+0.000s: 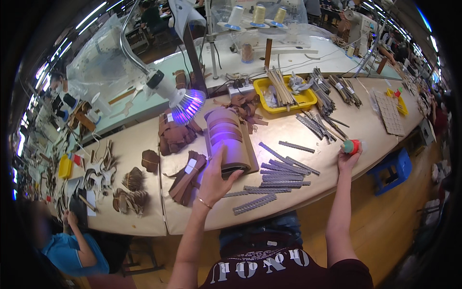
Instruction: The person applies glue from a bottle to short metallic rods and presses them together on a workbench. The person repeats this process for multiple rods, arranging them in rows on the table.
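Observation:
A curved brown form [225, 124] with leather strips laid across it stands on the table under a purple-glowing lamp [188, 107]. My left hand [216, 172] rests against its near left side, fingers stretched and thumb apart at the near end. Farther right, at the table's front edge, my right hand [347, 159] is closed round a small red bottle [355, 146] with a green top. Between the hands lie several grey braided strips [284, 171], loosely fanned out. A banded bundle of brown leather strips [185, 179] lies left of my left hand.
Behind the strips sits a yellow tray [276, 110] holding pale sticks. Grey strip bundles [323, 91] lie to its right. Brown leather pieces [175, 135] are heaped behind left. A blue stool [392, 171] stands below the right edge. Another person [79, 253] works at left.

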`<state>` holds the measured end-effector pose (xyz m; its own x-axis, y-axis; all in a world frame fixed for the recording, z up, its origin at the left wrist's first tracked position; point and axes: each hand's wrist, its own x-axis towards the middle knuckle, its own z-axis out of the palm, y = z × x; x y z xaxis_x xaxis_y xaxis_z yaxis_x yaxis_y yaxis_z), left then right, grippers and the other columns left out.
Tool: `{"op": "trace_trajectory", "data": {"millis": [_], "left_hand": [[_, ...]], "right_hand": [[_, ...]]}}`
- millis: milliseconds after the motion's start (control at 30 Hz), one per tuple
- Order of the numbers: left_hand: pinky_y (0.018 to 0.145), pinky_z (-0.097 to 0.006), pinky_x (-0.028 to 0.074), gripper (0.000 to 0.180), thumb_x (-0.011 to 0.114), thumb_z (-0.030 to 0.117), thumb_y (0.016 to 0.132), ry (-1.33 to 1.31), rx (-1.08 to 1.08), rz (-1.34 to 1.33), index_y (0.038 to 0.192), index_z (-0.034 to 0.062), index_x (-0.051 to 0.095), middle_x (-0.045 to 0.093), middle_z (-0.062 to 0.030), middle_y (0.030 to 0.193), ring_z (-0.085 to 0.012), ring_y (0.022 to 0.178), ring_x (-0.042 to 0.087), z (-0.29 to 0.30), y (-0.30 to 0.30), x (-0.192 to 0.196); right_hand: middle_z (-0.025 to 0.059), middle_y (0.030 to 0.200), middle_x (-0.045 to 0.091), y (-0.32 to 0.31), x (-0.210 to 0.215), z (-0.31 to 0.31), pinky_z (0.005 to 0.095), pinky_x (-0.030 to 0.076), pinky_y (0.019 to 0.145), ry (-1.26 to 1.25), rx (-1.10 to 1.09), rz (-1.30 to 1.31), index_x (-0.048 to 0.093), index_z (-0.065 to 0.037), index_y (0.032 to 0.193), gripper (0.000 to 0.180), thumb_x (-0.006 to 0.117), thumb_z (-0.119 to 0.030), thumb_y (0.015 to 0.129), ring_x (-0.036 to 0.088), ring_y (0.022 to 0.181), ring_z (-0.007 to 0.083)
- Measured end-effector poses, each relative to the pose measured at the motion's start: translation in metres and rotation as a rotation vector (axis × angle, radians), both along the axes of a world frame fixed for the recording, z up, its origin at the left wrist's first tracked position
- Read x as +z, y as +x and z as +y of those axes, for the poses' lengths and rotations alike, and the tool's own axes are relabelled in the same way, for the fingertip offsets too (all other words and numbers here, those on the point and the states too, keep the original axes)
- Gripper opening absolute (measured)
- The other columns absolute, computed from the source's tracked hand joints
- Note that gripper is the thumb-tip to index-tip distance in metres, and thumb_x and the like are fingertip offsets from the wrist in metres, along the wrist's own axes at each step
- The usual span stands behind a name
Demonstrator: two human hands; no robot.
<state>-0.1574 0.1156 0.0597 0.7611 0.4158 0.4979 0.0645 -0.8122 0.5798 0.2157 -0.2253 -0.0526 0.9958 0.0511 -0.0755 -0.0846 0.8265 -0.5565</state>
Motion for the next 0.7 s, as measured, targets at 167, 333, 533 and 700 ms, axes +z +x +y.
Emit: {"op": "trace_trajectory", "data": {"millis": [167, 333, 533, 700], "left_hand": [[0.097, -0.042, 0.048, 0.049, 0.074, 0.015, 0.084, 0.160, -0.027, -0.130, 0.128, 0.0012, 0.056, 0.058, -0.0192, 0.128, -0.0370, 0.116, 0.058, -0.026, 0.013, 0.002], [0.111, -0.048, 0.033, 0.052, 0.064, 0.032, 0.092, 0.073, -0.424, 0.134, 0.132, 0.0006, 0.052, 0.046, -0.0210, 0.142, -0.0377, 0.134, 0.042, -0.064, 0.077, -0.006], [0.118, -0.052, 0.020, 0.071, 0.055, 0.043, 0.096, 0.145, -0.415, 0.522, 0.148, 0.0004, 0.033, 0.024, -0.0233, 0.157, -0.0399, 0.145, 0.023, -0.090, 0.153, -0.042], [0.117, -0.056, 0.017, 0.075, 0.053, 0.049, 0.095, 0.138, -0.380, 0.630, 0.153, 0.0090, 0.028, 0.017, -0.0220, 0.160, -0.0491, 0.145, 0.015, -0.109, 0.186, -0.061]], "right_hand": [[0.0037, 0.089, 0.063, -0.003, 0.003, 0.002, 0.0270, 0.051, 0.054, -0.019, -0.049, 0.056, 0.055, -0.013, 0.105, 0.039, 0.068, -0.044, 0.086, 0.062, 0.072, 0.0172], [0.0045, 0.091, 0.065, -0.014, 0.000, 0.003, 0.0333, 0.059, 0.061, 0.038, -0.112, 0.070, 0.057, -0.012, 0.106, 0.042, 0.070, -0.046, 0.084, 0.065, 0.076, 0.0189], [0.0054, 0.091, 0.066, -0.024, 0.004, 0.004, 0.0320, 0.057, 0.060, 0.043, -0.124, 0.122, 0.057, -0.013, 0.109, 0.042, 0.067, -0.047, 0.086, 0.066, 0.077, 0.0191], [0.0106, 0.092, 0.067, -0.029, 0.010, 0.007, 0.0348, 0.056, 0.064, 0.033, -0.192, 0.262, 0.058, -0.011, 0.111, 0.044, 0.067, -0.045, 0.085, 0.066, 0.078, 0.0230]]}}
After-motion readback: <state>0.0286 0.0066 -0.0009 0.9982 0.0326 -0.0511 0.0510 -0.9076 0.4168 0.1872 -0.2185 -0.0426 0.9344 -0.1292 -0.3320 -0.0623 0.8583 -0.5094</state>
